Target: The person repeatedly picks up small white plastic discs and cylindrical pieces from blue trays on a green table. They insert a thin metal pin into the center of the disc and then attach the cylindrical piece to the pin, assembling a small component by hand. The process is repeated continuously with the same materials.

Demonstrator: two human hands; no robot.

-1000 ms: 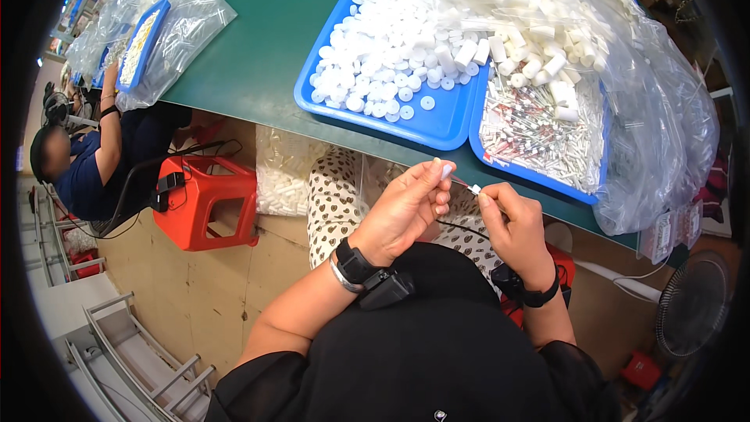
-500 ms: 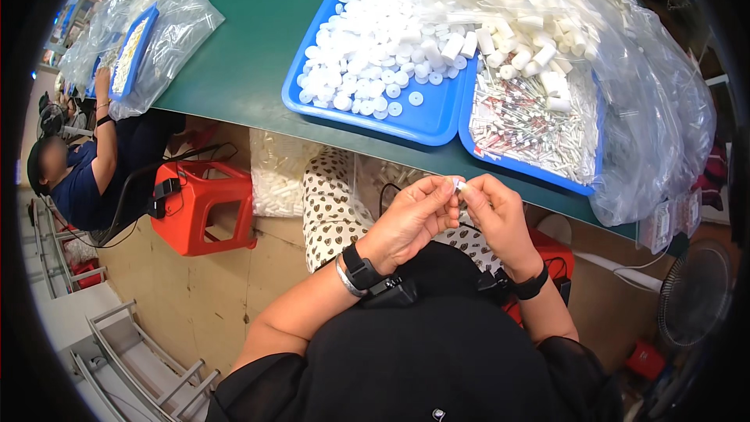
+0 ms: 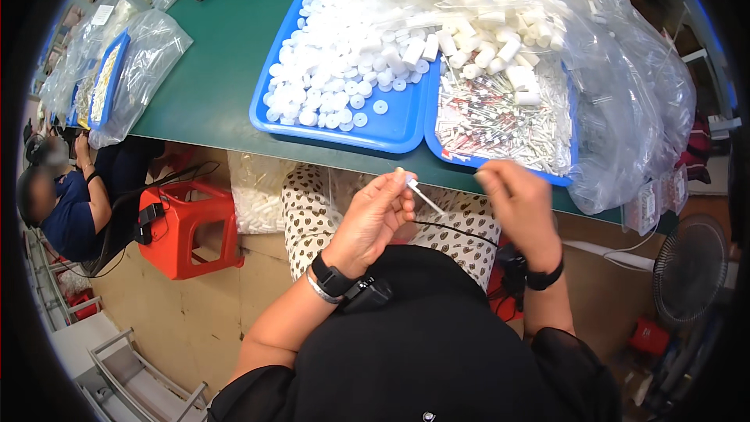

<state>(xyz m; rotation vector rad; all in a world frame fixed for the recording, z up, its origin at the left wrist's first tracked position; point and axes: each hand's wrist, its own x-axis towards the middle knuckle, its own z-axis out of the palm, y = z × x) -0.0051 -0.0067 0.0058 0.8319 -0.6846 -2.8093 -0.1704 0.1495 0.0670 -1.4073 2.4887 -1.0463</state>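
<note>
Where the fingertips met half a second ago, the head view now shows the hands apart: the left hand (image 3: 373,215) alone pinches one thin white stick (image 3: 428,199), slanting over the patterned trousers (image 3: 306,202), so two-handed handling seems finished for now. The right hand (image 3: 522,199), blurred, is near the right blue tray (image 3: 453,157); I cannot tell whether it grips anything. Two trays adjoin; the left blue tray (image 3: 400,126) bears uncountable white discs (image 3: 324,86).

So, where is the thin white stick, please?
In the head view, the thin white stick juts rightward from the left hand, over the patterned trousers.
</note>
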